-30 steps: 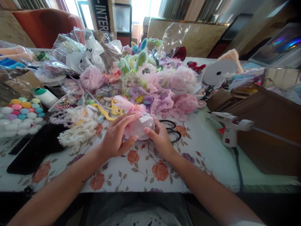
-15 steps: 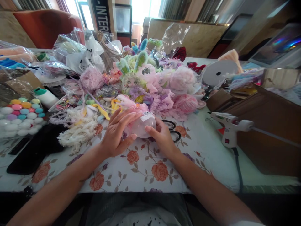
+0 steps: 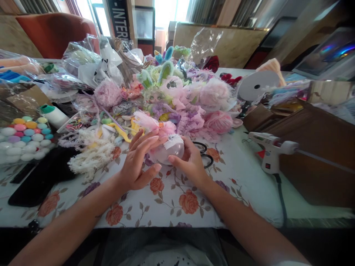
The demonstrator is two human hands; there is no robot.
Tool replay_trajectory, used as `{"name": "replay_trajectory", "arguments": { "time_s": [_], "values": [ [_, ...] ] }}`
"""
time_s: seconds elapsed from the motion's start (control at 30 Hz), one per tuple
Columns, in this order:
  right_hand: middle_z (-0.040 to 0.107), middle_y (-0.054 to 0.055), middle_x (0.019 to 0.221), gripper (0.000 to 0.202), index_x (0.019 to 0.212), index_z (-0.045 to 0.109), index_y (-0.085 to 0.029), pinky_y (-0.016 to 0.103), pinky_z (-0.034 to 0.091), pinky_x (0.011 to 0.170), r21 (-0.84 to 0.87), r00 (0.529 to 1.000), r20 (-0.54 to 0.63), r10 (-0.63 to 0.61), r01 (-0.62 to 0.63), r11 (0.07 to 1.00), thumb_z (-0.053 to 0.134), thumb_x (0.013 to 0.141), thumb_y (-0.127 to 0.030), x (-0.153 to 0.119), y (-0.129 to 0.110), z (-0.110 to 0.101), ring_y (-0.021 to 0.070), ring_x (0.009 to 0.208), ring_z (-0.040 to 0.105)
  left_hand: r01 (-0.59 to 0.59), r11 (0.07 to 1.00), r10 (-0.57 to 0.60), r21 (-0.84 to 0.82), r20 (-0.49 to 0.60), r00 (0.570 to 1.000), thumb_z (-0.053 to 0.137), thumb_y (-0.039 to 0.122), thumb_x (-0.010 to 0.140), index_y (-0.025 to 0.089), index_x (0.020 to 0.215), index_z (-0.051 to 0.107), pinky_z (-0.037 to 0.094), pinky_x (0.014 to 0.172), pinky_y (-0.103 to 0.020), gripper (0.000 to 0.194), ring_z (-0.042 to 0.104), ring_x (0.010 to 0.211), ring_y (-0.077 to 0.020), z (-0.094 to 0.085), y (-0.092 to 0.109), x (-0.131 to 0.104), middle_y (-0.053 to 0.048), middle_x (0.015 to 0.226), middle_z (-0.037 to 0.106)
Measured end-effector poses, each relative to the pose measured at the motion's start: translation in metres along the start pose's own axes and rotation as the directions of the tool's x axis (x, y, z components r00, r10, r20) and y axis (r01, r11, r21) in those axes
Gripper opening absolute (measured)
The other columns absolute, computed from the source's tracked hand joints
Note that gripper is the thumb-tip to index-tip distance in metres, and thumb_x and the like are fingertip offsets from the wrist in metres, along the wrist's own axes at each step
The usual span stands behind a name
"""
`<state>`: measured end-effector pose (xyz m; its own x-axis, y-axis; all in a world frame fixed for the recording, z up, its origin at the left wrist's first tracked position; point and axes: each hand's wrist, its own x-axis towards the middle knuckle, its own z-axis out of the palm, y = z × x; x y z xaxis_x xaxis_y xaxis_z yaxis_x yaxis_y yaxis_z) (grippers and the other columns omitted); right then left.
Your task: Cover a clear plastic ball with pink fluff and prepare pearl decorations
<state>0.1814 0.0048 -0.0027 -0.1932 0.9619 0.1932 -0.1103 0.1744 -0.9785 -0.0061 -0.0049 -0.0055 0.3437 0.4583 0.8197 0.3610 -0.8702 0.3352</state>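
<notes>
A clear, rounded plastic ball [image 3: 175, 150] sits low over the tablecloth in front of me, with a strip of white lace [image 3: 172, 141] on its top and pink netting [image 3: 166, 127] behind and on its left. My right hand [image 3: 192, 159] grips the ball from the right, thumb on the near side and fingers round the back. Stretched out with thumb apart, the fingers of my left hand [image 3: 141, 159] lie along the netting and lace on the left side. Black scissor handles [image 3: 206, 157] lie just right of my right hand.
Yarn, ribbons and a doll with green bunny ears [image 3: 156, 96] are heaped behind. At right stand a glue gun [image 3: 270, 147] and a cardboard box [image 3: 318, 159]. Cream yarn [image 3: 88, 151], a black phone-like slab [image 3: 30, 188] and bagged pompoms [image 3: 27, 136] lie left.
My left hand has shifted slightly down and off the ball's front, its thumb lower. The ball has turned a little, so more lace and clear plastic show. My right hand keeps its grip.
</notes>
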Motion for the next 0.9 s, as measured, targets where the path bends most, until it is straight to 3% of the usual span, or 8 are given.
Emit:
{"name": "replay_trajectory", "arguments": {
  "time_s": [0.1, 0.27, 0.4, 0.6, 0.8, 0.9],
  "values": [
    [0.064, 0.005, 0.104, 0.064, 0.112, 0.055, -0.024, 0.033, 0.055, 0.08, -0.071, 0.998, -0.003, -0.059, 0.058, 0.996, 0.084, 0.061, -0.048, 0.001, 0.003, -0.003, 0.0218, 0.093, 0.064, 0.054, 0.994, -0.055, -0.096, -0.004, 0.999, 0.053, 0.028, 0.09, 0.019, 0.147, 0.03, 0.019, 0.119, -0.056, 0.062, 0.042, 0.139, -0.0289, 0.001, 0.003, -0.002, -0.016, 0.134, 0.061],
    [0.064, 0.006, 0.11, 0.072, 0.12, 0.053, -0.024, 0.034, 0.054, 0.083, -0.159, 0.995, -0.006, -0.096, 0.094, 0.983, 0.086, 0.06, -0.045, 0.003, 0.008, -0.008, 0.0233, 0.098, 0.063, 0.013, 0.999, -0.011, 0.032, -0.044, 0.999, 0.053, 0.028, 0.089, 0.022, 0.147, 0.029, 0.019, 0.119, -0.057, 0.064, 0.033, 0.145, -0.0293, 0.001, 0.002, -0.004, -0.015, 0.139, 0.056],
    [0.063, 0.007, 0.111, 0.072, 0.123, 0.052, -0.024, 0.035, 0.053, 0.083, -0.2, 0.994, -0.015, -0.11, 0.105, 0.974, 0.085, 0.062, -0.044, 0.002, 0.011, -0.009, 0.0239, 0.099, 0.063, 0.019, 0.998, -0.021, 0.066, 0.018, 1.0, 0.054, 0.025, 0.088, 0.02, 0.148, 0.028, 0.018, 0.119, -0.058, 0.066, 0.035, 0.143, -0.0294, 0.001, 0.001, -0.002, -0.015, 0.137, 0.058],
    [0.062, 0.007, 0.111, 0.072, 0.123, 0.052, -0.024, 0.035, 0.053, 0.08, -0.252, 0.991, -0.002, -0.131, 0.126, 0.959, 0.085, 0.063, -0.044, 0.0, 0.012, -0.008, 0.0241, 0.098, 0.062, 0.045, 0.999, -0.045, -0.006, 0.009, 0.999, 0.055, 0.024, 0.087, 0.019, 0.147, 0.031, 0.017, 0.119, -0.057, 0.064, 0.042, 0.139, -0.0296, 0.0, 0.002, 0.001, -0.016, 0.134, 0.06],
    [0.062, 0.007, 0.114, 0.072, 0.126, 0.051, -0.026, 0.036, 0.053, 0.083, -0.258, 0.993, 0.007, -0.117, 0.115, 0.959, 0.084, 0.065, -0.046, 0.001, 0.013, -0.009, 0.0248, 0.101, 0.062, -0.022, 0.991, 0.035, 0.132, -0.095, 0.995, 0.056, 0.025, 0.085, 0.018, 0.145, 0.036, 0.027, 0.117, -0.056, 0.063, 0.04, 0.14, -0.0302, 0.001, 0.001, -0.002, -0.015, 0.137, 0.057],
    [0.061, 0.007, 0.114, 0.071, 0.125, 0.05, -0.026, 0.037, 0.053, 0.084, -0.25, 0.992, 0.02, -0.128, 0.129, 0.96, 0.083, 0.066, -0.047, 0.001, 0.013, -0.009, 0.0246, 0.101, 0.061, -0.033, 0.982, 0.044, 0.188, -0.058, 0.997, 0.056, 0.025, 0.086, 0.018, 0.145, 0.036, 0.027, 0.116, -0.056, 0.063, 0.041, 0.139, -0.03, 0.002, 0.0, -0.004, -0.016, 0.137, 0.058]
  ]
}}
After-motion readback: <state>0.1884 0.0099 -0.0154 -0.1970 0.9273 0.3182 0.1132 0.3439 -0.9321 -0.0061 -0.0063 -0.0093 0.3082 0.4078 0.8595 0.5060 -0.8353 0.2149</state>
